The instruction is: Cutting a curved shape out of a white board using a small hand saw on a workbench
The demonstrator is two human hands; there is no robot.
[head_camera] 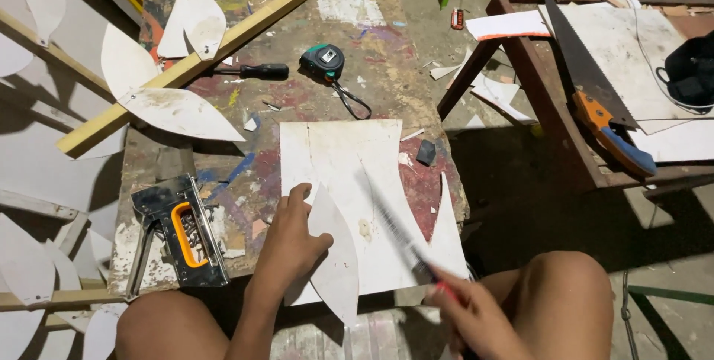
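The near white sheet (349,181) and the leaf cutout (335,256) look like matt thin board, scuffed. The table (297,100) is rough wood, paint-stained. The stapler (178,233) at left is dull metal; the far-right saw (587,77) has a plastic handle.

Tool (394,230) in right hand (476,315) motion-blurred, kind unclear; black bag (692,70) cut by right edge.

Workshop, paint-stained workbench (372,47) (handsaw (595,92), staple gun (178,233))
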